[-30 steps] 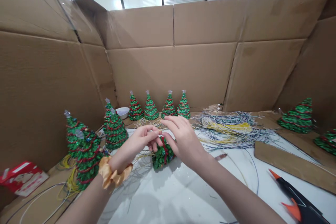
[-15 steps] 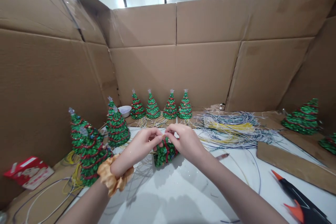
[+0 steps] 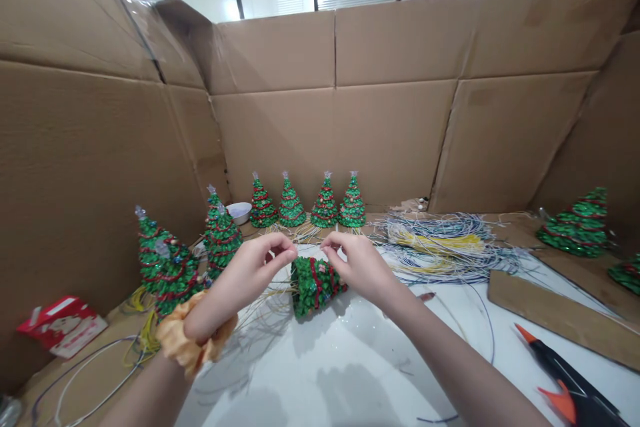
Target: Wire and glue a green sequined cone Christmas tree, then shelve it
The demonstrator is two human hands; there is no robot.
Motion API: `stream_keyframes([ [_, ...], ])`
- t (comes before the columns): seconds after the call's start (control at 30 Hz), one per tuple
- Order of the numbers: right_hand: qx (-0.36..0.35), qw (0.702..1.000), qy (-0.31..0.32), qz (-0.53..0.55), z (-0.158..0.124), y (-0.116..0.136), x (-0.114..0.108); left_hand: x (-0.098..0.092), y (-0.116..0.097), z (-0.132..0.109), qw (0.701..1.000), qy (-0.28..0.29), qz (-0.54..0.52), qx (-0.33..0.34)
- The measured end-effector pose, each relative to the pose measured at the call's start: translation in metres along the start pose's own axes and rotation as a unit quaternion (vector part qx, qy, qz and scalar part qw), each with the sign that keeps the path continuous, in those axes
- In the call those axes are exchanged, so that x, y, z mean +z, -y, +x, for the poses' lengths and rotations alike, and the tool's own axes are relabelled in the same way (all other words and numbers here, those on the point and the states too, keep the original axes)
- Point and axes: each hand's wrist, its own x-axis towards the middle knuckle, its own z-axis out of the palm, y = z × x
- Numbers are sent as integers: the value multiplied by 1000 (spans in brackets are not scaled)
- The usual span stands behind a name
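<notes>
A small green Christmas tree (image 3: 314,288) with red garland lies on its side on the white tabletop, its base toward the left. Thin wires trail out from that base. Just up and left of the tree, my left hand (image 3: 265,259) has thumb and forefinger pinched together; an orange scrunchie (image 3: 195,335) is round its wrist. My right hand (image 3: 354,265) is over the tree's narrow end, fingers also pinched, and hides the tip. Whatever is between either hand's fingertips is too small to make out.
Several upright trees (image 3: 325,203) line the back, more (image 3: 173,263) stand at left, and others (image 3: 575,227) at right. A bundle of wires (image 3: 440,243) lies back right, near a cardboard strip (image 3: 560,313) and a black-orange glue gun (image 3: 565,370). Cardboard walls (image 3: 390,140) surround the table.
My hands were together over the tree and are now apart, the left one shifted to the left. More of the lying tree shows between them.
</notes>
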Motion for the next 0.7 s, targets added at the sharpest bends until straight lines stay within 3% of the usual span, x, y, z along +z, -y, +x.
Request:
stream_keyframes([
  [0.07,18,999,-9,-24,1,-4,-5,-12,1,-3,1000,7,6,-4],
  [0.17,47,997,-7,-52,2,-8,-10,-29,5,-9,998,-47,39,-19],
  [0.3,40,997,60,-22,3,-13,-7,-38,16,-14,985,-67,136,-82],
  [0.47,23,995,95,-15,5,-17,10,-27,32,-16,951,-144,256,-95],
  [0.7,36,995,82,-37,5,-19,29,3,30,-12,978,-82,153,-116],
])
